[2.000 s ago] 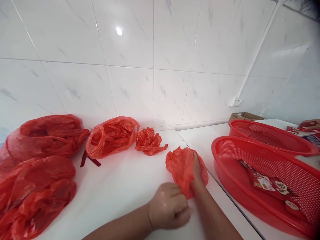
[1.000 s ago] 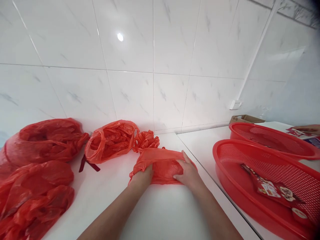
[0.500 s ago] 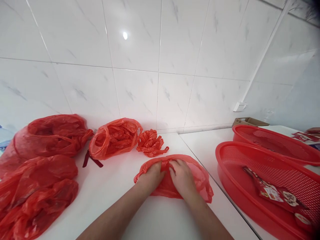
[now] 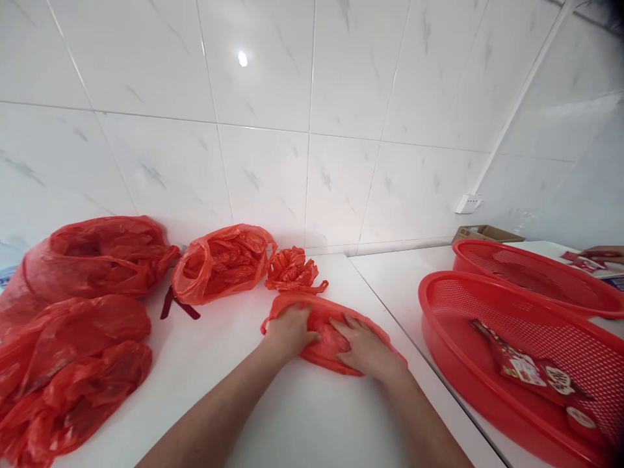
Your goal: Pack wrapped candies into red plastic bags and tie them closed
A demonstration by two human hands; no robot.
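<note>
A thin red plastic bag [image 4: 322, 325] lies crumpled and flattened on the white table in front of me. My left hand [image 4: 291, 330] rests on its left part, thumb apart from the fingers. On its right part my right hand [image 4: 366, 346] presses down with the fingers spread. Both hands are open, and the bag lies under the palms and fingertips. Just behind it is a small crumpled red bag [image 4: 292, 272]. Farther left sits a fuller red bag [image 4: 221, 263] with more red plastic inside.
Large red bags [image 4: 107, 260] are heaped at the left. A dark red strip [image 4: 182, 304] lies near them. At right stand two red perforated baskets, the nearer basket [image 4: 439, 312] holding red printed packets [image 4: 531, 370]. Behind are a cardboard box [image 4: 487, 234] and a tiled wall [image 4: 263, 182].
My hands have moved from gathering the bag's middle to lying spread on it, the right hand farther right. The bag is flatter, its near right edge drawn in.
</note>
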